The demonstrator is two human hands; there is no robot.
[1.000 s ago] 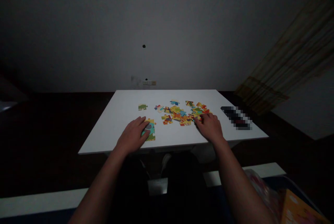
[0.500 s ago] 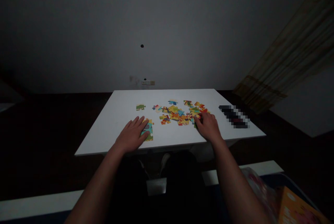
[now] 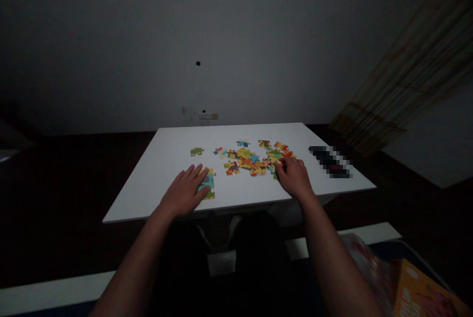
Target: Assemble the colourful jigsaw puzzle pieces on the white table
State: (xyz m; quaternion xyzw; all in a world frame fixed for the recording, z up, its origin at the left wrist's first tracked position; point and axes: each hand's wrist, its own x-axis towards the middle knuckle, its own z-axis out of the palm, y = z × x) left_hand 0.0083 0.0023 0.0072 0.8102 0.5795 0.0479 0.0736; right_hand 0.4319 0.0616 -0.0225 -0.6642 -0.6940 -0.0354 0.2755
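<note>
A small white table [image 3: 166, 149] carries a scatter of colourful jigsaw pieces [image 3: 251, 157]. My left hand [image 3: 184, 191] lies flat, fingers spread, on a joined teal and yellow patch of puzzle [image 3: 207, 185] near the front edge. My right hand [image 3: 293, 178] rests at the right end of the loose pieces, its fingertips touching a piece; whether it grips the piece cannot be made out. A single green piece [image 3: 197, 151] lies apart at the left.
A dark blurred object [image 3: 330, 161] lies on the table's right side. An orange box [image 3: 424, 297] sits at the lower right beside my arm. A striped curtain [image 3: 414, 76] hangs at the right. The room is dim, with dark floor around the table.
Both hands stay almost where they were. My right hand has crept slightly toward the pieces, and the view has shifted a little to the right and down.
</note>
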